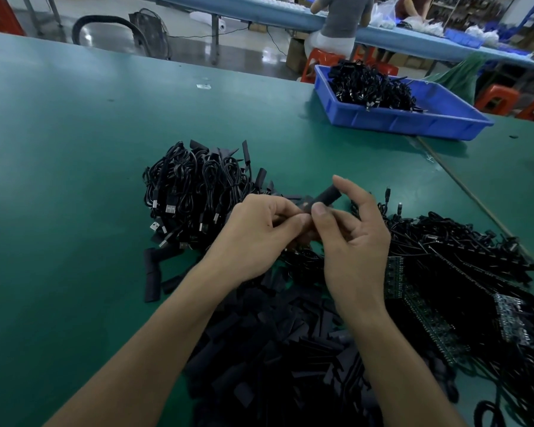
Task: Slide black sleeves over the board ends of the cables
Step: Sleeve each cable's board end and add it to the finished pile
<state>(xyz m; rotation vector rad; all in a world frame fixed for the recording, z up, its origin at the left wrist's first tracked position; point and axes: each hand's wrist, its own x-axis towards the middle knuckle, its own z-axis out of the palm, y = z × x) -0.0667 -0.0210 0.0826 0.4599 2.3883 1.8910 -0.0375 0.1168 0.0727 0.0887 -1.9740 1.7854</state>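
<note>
My right hand (352, 238) pinches a flat black sleeve (327, 195) between thumb and forefinger, its far end pointing up and right. My left hand (256, 232) meets it from the left, fingers closed on the near end where a small board end of a cable seems to enter the sleeve; that part is mostly hidden. A heap of loose black sleeves (278, 343) lies under my forearms. Cables with bare green boards (444, 291) are piled at the right. Behind my hands lies a pile of sleeved cables (198, 192) with USB plugs.
A blue bin (438, 118) holding more black cables stands at the far right of the green table (74, 149). A person sits at a blue bench beyond, on a red stool (321, 60). A thin rod (475, 198) runs diagonally at the right.
</note>
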